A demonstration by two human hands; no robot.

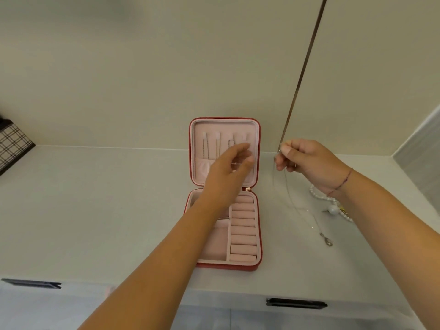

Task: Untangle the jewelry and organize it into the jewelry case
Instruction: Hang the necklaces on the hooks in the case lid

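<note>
A red jewelry case point(259, 244) with pink lining lies open on the white counter, its lid propped against the wall. Thin chains hang from hooks inside the lid point(204, 148). My left hand point(228, 170) reaches in front of the lid with fingers spread and relaxed; its motion blurs it. To the right of the case, my right hand point(307, 163) is raised above the counter and pinches a thin silver necklace chain point(297, 208). The chain trails down to a clasp point(327, 240) on the counter. A pearl strand point(331, 201) lies beneath my right wrist.
The case base holds a row of pink ring rolls point(242, 227) and open compartments. A plaid-patterned box point(13, 146) stands at the far left. Two dark drawer handles point(296, 302) sit below the counter's front edge. A metal strip point(302, 72) runs up the wall.
</note>
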